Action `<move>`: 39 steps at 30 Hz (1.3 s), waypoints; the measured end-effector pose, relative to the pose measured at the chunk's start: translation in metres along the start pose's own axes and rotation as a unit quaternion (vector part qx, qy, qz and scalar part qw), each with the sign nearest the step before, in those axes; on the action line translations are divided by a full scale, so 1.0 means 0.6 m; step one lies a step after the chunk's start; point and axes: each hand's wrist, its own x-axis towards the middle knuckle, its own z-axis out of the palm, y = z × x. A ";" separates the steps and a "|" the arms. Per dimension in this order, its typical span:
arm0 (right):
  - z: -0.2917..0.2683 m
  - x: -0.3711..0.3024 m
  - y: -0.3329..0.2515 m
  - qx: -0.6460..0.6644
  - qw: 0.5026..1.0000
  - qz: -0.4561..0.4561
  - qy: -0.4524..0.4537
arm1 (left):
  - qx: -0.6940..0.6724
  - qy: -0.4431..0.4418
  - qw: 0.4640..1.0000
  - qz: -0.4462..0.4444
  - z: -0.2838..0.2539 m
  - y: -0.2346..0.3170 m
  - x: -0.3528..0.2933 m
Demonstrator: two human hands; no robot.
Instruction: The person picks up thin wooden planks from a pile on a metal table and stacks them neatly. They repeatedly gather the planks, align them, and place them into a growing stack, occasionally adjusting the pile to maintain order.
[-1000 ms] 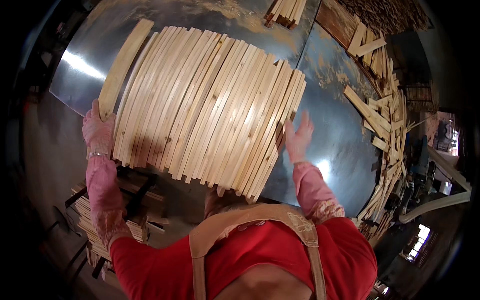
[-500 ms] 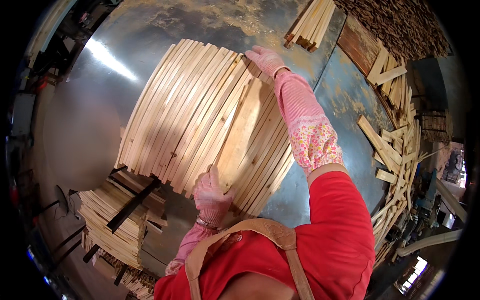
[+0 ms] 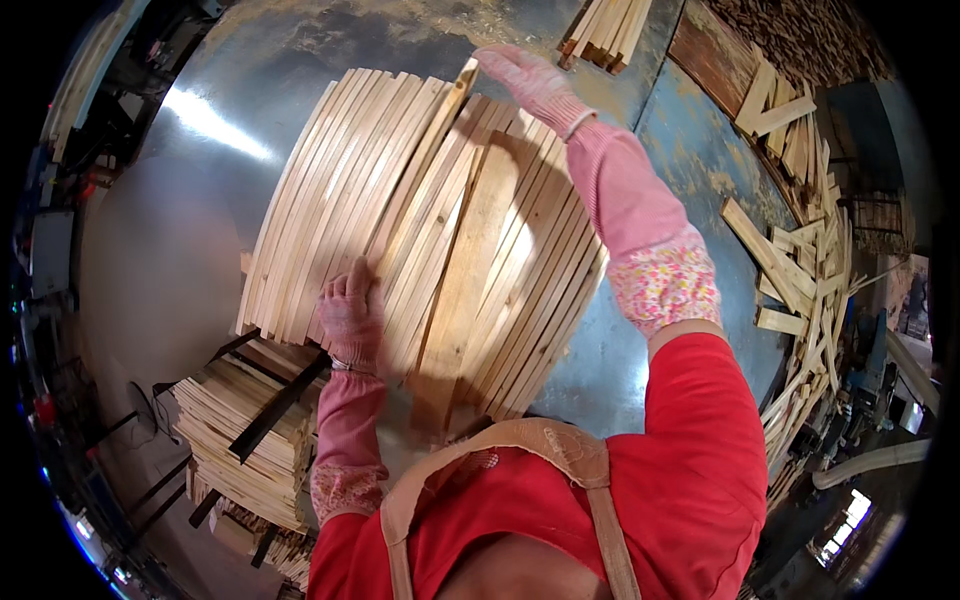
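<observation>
A row of pale wooden strips (image 3: 315, 200) lies side by side in front of me. One strip (image 3: 425, 145) stands out above the others, tilted on edge, with a gap beside it. Its near end is in my left hand (image 3: 350, 305), the thumb and fingers closing on it. My right hand (image 3: 525, 82), also in a pink glove, is at the far end of that strip, its fingertips against the end. To the right a wider board (image 3: 468, 260) rests slantwise on top of the row, its near end jutting toward me.
The row lies on a metal table (image 3: 640, 370) dusted with sawdust. A small bundle of strips (image 3: 605, 35) sits at the far side. Offcuts (image 3: 790, 270) are heaped along the right. Left and below, a stack of strips (image 3: 245, 440) stands by dark metal bars (image 3: 275, 405).
My left hand has left the wide board and moved left and away from me to a strip. My right hand has shifted slightly farther away. That strip's far end has risen above the row.
</observation>
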 end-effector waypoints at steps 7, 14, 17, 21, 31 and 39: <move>-0.092 -0.162 0.097 0.002 0.989 0.040 0.143 | -0.454 -0.030 0.873 -0.174 -0.126 0.066 0.026; -0.103 -0.369 0.210 -0.107 0.939 0.137 0.296 | -0.075 -0.131 0.988 -0.031 -0.046 0.166 -0.136; -0.059 -0.492 0.325 -0.089 0.916 0.158 0.357 | -0.060 -0.036 0.997 -0.017 -0.038 0.190 -0.151; 0.009 -0.633 0.275 0.016 0.920 0.255 0.295 | 0.008 0.006 0.998 0.059 -0.031 0.103 -0.108; 0.010 -0.353 0.098 -0.192 0.936 -0.026 0.293 | 0.086 0.056 0.990 0.093 -0.038 -0.024 -0.027; 0.094 0.038 -0.001 -0.439 0.896 0.063 -0.008 | 0.078 0.040 0.992 0.087 -0.011 -0.030 -0.017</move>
